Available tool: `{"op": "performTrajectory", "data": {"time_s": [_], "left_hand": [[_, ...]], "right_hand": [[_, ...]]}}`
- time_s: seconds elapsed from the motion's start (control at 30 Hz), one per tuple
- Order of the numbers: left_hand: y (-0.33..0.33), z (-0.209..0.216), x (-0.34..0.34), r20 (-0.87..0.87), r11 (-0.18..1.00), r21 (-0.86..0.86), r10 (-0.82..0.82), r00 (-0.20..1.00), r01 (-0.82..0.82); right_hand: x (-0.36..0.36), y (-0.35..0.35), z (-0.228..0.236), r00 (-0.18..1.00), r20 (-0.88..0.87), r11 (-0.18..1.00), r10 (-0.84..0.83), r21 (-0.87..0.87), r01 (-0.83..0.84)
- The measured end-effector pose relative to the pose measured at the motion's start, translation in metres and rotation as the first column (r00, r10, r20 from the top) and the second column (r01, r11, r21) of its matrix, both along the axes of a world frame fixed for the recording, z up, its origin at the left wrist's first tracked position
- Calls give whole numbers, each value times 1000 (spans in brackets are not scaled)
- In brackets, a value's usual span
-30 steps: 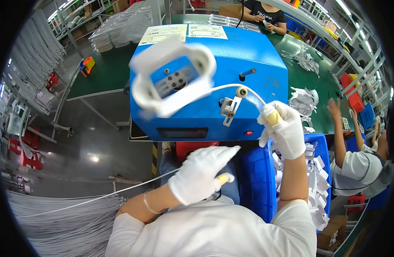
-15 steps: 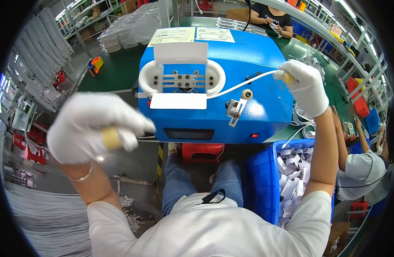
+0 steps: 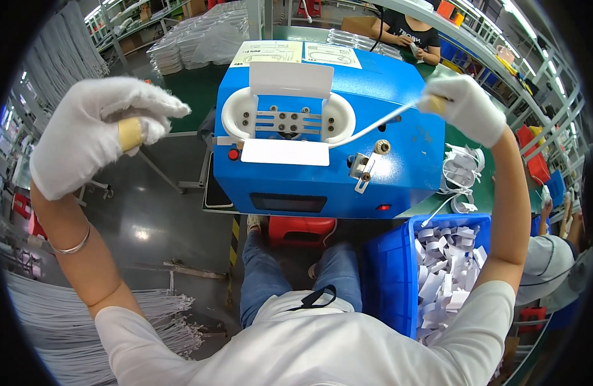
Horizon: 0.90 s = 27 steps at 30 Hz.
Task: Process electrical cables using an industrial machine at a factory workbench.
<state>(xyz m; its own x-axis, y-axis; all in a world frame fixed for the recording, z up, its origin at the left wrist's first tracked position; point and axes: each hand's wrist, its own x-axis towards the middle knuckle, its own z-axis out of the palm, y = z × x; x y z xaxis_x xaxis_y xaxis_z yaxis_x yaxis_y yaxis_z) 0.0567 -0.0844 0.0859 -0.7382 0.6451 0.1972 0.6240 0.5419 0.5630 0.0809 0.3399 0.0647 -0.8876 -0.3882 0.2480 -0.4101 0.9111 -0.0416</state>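
Note:
A white cable (image 3: 377, 123) stretches from the white oval winding form (image 3: 343, 121) on the blue machine (image 3: 399, 164). Its far end is pinched in my right hand (image 3: 465, 109), gloved in white with yellow tape on a finger, over the machine's right side. My left hand (image 3: 94, 132), gloved alike, is raised left of the machine, touching nothing. Its forefinger reaches toward the machine, apart from the bent taped finger, and nothing shows between them. White flaps stand behind and in front of the form, around a slotted metal bracket (image 3: 290, 122).
A blue bin (image 3: 409, 225) of white paper strips stands at my right. Coiled white cables (image 3: 461, 170) lie on the green bench beside the machine. Bundled cables (image 3: 84, 328) lie at lower left. A red stool (image 3: 301, 230) is under the machine; a co-worker (image 3: 409, 35) sits across the bench.
My left hand has moved up and left, away from the machine's front. My right hand still holds the cable, slightly shifted. The view has shifted a little.

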Motion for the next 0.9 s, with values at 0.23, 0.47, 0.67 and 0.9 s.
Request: {"op": "performTrajectory", "data": {"time_s": [0.23, 0.47, 0.67, 0.9], "left_hand": [[90, 14, -49, -486, 860, -39, -461, 743, 508], [138, 0, -75, -339, 919, -245, -378, 862, 307], [69, 9, -68, -307, 940, -314, -230, 923, 130], [56, -22, -52, -513, 957, -290, -143, 847, -14]], "right_hand": [[-79, -55, 21, 702, -579, 899, 415, 381, -217], [-98, -92, 12, 788, -497, 916, 363, 347, -203], [-21, -121, 11, 685, -646, 928, 336, 102, -359], [-3, -131, -21, 810, -492, 932, 319, 318, -173]]}}
